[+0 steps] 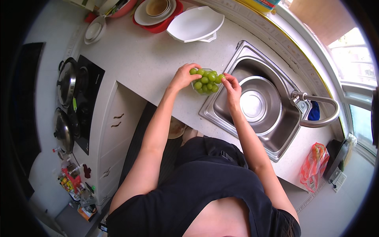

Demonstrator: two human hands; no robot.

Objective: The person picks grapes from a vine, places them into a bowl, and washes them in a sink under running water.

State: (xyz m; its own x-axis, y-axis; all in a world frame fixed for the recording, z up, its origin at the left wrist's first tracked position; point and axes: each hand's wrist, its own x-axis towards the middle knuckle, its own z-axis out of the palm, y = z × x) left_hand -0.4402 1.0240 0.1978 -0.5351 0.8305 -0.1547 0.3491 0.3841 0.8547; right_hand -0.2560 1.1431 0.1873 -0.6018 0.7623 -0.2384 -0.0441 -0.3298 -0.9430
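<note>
Green grapes (205, 80) fill a clear bowl (196, 90) on the pale countertop, just left of the sink. My left hand (185, 76) is at the bowl's upper left, its thumb and fingers around a grape at the edge; whether it grips the grape or the rim, I cannot tell. My right hand (231, 86) pinches a grape (221, 77) between thumb and fingertips at the bowl's right side, beside the sink edge. Inside the steel sink (284, 145) sits a round metal basin (268, 109).
White dishes (195, 23) and a red tray with plates (157, 28) stand at the back. The curved faucet (333, 106) reaches over the sink's right side. A striped plastic bag (314, 166) lies at the right; a stove (91, 80) with lidded pans is at the left.
</note>
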